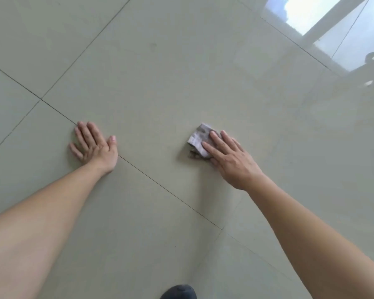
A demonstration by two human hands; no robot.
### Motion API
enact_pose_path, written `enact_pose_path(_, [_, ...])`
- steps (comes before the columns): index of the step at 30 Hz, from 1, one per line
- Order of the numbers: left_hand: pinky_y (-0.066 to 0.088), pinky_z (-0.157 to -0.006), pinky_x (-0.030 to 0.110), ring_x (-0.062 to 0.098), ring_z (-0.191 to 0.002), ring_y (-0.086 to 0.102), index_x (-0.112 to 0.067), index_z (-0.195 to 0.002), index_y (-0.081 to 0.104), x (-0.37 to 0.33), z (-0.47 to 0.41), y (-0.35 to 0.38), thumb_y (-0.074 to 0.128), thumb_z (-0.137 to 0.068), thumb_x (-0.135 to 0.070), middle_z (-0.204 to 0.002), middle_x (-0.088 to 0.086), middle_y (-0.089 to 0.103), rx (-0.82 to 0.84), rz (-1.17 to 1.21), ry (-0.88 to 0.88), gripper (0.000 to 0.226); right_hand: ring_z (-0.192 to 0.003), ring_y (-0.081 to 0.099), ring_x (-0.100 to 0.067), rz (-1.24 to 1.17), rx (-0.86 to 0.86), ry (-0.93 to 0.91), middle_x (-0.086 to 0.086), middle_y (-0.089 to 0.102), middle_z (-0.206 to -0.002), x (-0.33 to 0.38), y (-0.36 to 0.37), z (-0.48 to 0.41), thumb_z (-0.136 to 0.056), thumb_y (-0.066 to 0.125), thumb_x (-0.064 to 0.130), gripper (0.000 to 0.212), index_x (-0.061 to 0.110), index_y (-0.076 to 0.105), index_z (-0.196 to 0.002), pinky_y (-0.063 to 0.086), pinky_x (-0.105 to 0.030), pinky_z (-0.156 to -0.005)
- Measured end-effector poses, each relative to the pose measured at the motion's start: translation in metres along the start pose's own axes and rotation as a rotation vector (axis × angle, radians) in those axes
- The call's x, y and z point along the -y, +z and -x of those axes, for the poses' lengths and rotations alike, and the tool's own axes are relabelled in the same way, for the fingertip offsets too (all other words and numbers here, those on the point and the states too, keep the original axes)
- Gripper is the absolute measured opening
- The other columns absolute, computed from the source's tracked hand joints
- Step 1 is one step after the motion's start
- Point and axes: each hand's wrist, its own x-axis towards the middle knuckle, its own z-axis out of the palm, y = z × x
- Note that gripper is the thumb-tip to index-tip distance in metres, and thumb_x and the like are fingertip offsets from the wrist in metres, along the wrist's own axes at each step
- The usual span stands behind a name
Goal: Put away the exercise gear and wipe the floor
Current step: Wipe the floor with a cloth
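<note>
Down low, the right hand [231, 160] lies flat with fingers spread over a crumpled grey cloth [200, 140], pressing it onto the pale tiled floor [160, 72]; well to the cloth's left, the left hand [95, 145] rests palm-down, fingers splayed, empty, across a dark grout line [171, 194]

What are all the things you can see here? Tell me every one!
floor: one, pale grey-green tiles with dark joints, fills the view
window reflection: one, bright white-blue, on the glossy tiles at top right
cloth: one, crumpled, greyish, on the floor at centre right
dark rounded thing: one, bottom edge, cannot tell what
left hand: one, flat on the floor
right hand: one, fingers pressing the cloth
</note>
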Motion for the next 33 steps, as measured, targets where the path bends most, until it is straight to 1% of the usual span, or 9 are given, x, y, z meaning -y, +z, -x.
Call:
enact_pose_path(8, [-0.011,-0.118,0.052,0.021,-0.149,-0.023,-0.011,-0.155,-0.013,0.002,0.000,-0.002,0.025,-0.103,-0.048,-0.162,0.008,-0.025,0.069,-0.039,-0.014,0.075,-0.153,0.002,-0.035,-0.250,-0.142,0.619,-0.006,0.008,-0.167,-0.079,-0.045,-0.063,-0.107,0.032,0.031,0.052,0.028,0.022,-0.158,0.007,-0.041,-0.124])
enact_pose_path(11, [-0.015,-0.116,0.051,0.021,-0.147,-0.027,-0.012,-0.154,-0.017,0.003,-0.004,0.001,0.022,-0.102,-0.049,-0.160,0.007,-0.030,0.085,-0.058,-0.009,0.075,-0.153,0.005,-0.035,-0.298,-0.246,0.794,-0.006,0.010,-0.167,-0.064,-0.050,-0.101,-0.106,0.031,0.033,0.051,0.028,0.026,-0.157,0.004,-0.039,-0.123])
enact_pose_path(13, [-0.017,-0.116,0.050,0.020,-0.146,-0.030,-0.013,-0.154,-0.019,0.002,-0.005,-0.002,0.021,-0.102,-0.050,-0.159,0.005,-0.033,0.119,-0.043,-0.015,0.075,-0.152,0.008,-0.038,-0.263,-0.259,0.622,-0.007,0.015,-0.166,-0.018,-0.037,-0.110,-0.104,0.031,0.034,0.052,0.026,0.032,-0.155,0.005,-0.043,-0.123])
enact_pose_path(18, [-0.006,-0.119,0.047,0.017,-0.151,-0.015,-0.019,-0.158,0.000,0.013,0.001,-0.007,0.030,-0.104,-0.042,-0.165,0.001,-0.017,-0.018,-0.002,0.053,0.066,-0.153,0.003,-0.036,-0.006,-0.012,-0.401,-0.008,0.018,-0.165,0.107,0.024,-0.062,-0.102,0.039,0.031,0.051,0.028,0.037,-0.152,-0.004,-0.044,-0.123])
enact_pose_path(22, [-0.008,-0.119,0.045,0.012,-0.150,-0.017,-0.024,-0.157,-0.004,0.024,0.000,0.001,0.024,-0.104,-0.041,-0.164,-0.003,-0.019,-0.068,-0.044,0.082,0.063,-0.152,0.018,-0.030,0.104,-0.008,-0.775,-0.004,0.026,-0.163,0.073,0.012,-0.102,-0.101,0.050,0.031,0.051,0.032,0.041,-0.151,0.013,-0.042,-0.124])
enact_pose_path(24, [-0.011,-0.119,0.045,0.011,-0.149,-0.020,-0.023,-0.156,-0.010,0.025,-0.003,0.006,0.021,-0.104,-0.042,-0.163,-0.004,-0.022,-0.074,-0.057,0.073,0.064,-0.150,0.024,-0.030,0.098,-0.119,-0.593,-0.003,0.031,-0.161,0.027,-0.012,-0.141,-0.103,0.038,0.040,0.049,0.031,0.043,-0.150,0.020,-0.042,-0.122])
enact_pose_path(26, [-0.012,-0.119,0.044,0.010,-0.148,-0.022,-0.019,-0.156,-0.013,0.025,-0.004,0.007,0.020,-0.103,-0.042,-0.162,-0.003,-0.025,-0.069,-0.055,0.052,0.066,-0.150,0.023,-0.033,-0.012,-0.271,-0.171,-0.003,0.030,-0.162,-0.016,-0.041,-0.177,-0.100,0.026,0.051,0.057,0.030,0.041,-0.151,0.023,-0.044,-0.121])
enact_pose_path(30, [-0.014,-0.119,0.041,0.013,-0.149,-0.022,-0.015,-0.155,-0.013,0.023,-0.007,0.010,0.015,-0.102,-0.045,-0.162,0.001,-0.025,-0.110,-0.059,0.032,0.068,-0.153,0.007,-0.031,-0.280,-0.419,0.614,-0.003,0.017,-0.166,-0.030,-0.068,-0.219,-0.104,0.031,0.037,0.051,0.028,0.032,-0.155,0.005,-0.039,-0.123])
enact_pose_path(33, [-0.015,-0.118,0.038,0.009,-0.147,-0.023,-0.016,-0.156,-0.012,0.026,-0.005,0.014,0.001,-0.091,-0.052,-0.163,-0.001,-0.022,-0.147,-0.048,0.046,0.075,-0.153,0.007,-0.034,-0.294,-0.466,0.509,-0.005,0.020,-0.165,0.031,-0.045,-0.228,-0.102,0.039,0.027,0.052,0.026,0.036,-0.154,0.000,-0.040,-0.123])
